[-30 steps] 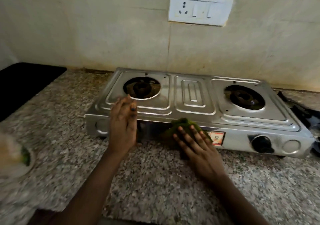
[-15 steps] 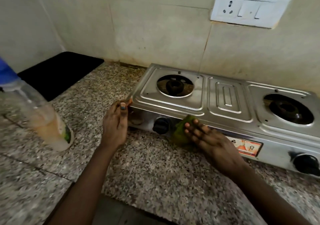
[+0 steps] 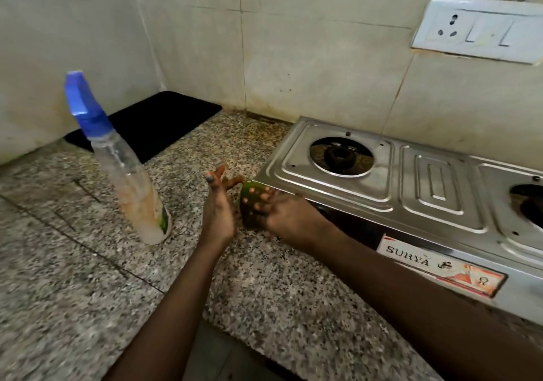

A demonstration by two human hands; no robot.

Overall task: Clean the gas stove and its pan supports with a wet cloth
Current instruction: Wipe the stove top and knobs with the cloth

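Observation:
A steel two-burner gas stove (image 3: 411, 192) stands on the speckled granite counter (image 3: 88, 278) against the tiled wall. Its left burner (image 3: 340, 156) and right burner (image 3: 529, 204) are bare, with no pan supports on them. A green wet cloth (image 3: 248, 213) lies against the stove's left front corner. My right hand (image 3: 291, 219) presses it there with spread fingers. Just left of the cloth, my left hand (image 3: 217, 213) is held open, fingers straight, holding nothing.
A clear spray bottle (image 3: 129, 175) with a blue nozzle stands on the counter left of my hands. A black mat (image 3: 152, 125) lies in the back left corner. A white socket plate (image 3: 482, 28) is on the wall. The counter's front edge runs below my forearms.
My right hand slid the cloth leftwards along the stove's front panel to its left corner. My left hand moved left off the stove. The view swung left and brought the spray bottle in.

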